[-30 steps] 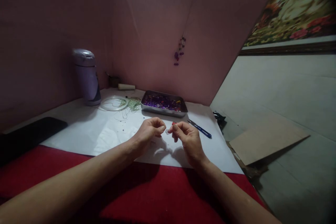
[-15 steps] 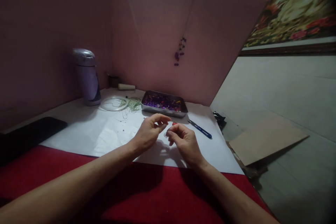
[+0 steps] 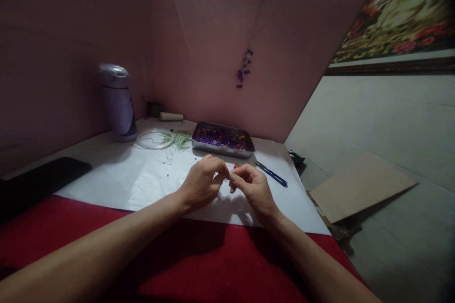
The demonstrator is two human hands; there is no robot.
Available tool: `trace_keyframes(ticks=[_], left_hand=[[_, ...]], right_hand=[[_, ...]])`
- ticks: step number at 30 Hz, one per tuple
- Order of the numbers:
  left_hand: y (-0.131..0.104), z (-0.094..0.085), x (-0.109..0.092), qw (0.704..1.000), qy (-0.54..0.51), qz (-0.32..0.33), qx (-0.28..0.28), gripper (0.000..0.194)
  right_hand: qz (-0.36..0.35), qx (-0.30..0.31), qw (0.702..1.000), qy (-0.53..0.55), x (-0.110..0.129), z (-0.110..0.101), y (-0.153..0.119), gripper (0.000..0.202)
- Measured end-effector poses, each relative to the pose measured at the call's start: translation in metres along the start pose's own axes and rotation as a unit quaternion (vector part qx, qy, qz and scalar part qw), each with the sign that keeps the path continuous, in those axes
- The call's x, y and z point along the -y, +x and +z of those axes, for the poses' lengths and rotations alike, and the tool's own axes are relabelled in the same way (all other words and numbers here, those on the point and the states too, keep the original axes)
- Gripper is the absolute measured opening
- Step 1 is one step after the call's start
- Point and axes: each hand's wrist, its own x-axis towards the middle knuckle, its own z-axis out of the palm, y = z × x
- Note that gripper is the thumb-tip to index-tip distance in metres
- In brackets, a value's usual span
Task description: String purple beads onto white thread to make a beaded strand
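Observation:
My left hand [image 3: 204,182] and my right hand [image 3: 253,188] meet fingertip to fingertip above the white sheet [image 3: 149,184]. Both are pinched closed, and whatever lies between the fingers is too small to make out. Just behind my right fingers a small red item [image 3: 236,166] shows in part. A metal tray [image 3: 223,151] of purple and mixed beads sits behind my hands. To the right of my right hand lies a dark blue tool [image 3: 272,173] like thread snips.
On the left stand a purple bottle [image 3: 119,109] and a flat black object [image 3: 50,175]. A clear ring [image 3: 138,142], green threads [image 3: 182,140] and a pale roll [image 3: 171,117] lie behind. A beaded strand [image 3: 245,68] hangs on the pink wall.
My hands have come together, and the gap between their fingertips has closed. My left fingers have curled down into a pinch.

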Motion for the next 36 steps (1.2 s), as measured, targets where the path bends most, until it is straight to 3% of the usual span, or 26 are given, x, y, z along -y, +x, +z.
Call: trace_keyframes(ticks=[5,8,12,15,22,27,36], left_hand=[[0.0009,-0.0025,-0.0048,0.999,-0.037,-0.009,-0.005,0.015],[0.0031,-0.0022,-0.0045,0.991,-0.121,-0.056,0.001,0.008],[0.0049,-0.0007,-0.0016,0.947,-0.280,-0.151,0.049,0.014],[0.0049,0.0000,-0.0005,0.926,-0.331,-0.175,0.053,0.017],[0.0031,0.0023,-0.0011,0.990,-0.114,-0.078,0.016,0.012],[0.0024,0.0034,0.0021,0.999,-0.041,-0.005,-0.006,0.007],[0.0022,0.0040,0.0046,0.999,-0.037,-0.006,0.013,0.008]], right_hand=[[0.037,-0.007,0.997,0.068,-0.0010,-0.0032,0.0028,0.012],[0.037,-0.017,0.996,0.084,-0.0006,-0.0038,0.0030,0.012],[0.031,-0.017,0.995,0.094,0.0014,-0.0030,0.0025,0.012],[0.031,-0.024,0.994,0.102,0.0018,-0.0026,0.0031,0.012],[0.033,-0.028,0.994,0.099,-0.0005,-0.0038,0.0035,0.011],[0.061,-0.024,0.993,0.095,-0.0022,-0.0054,0.0040,0.014],[0.075,0.017,0.994,0.073,0.0000,-0.0042,0.0017,0.023]])
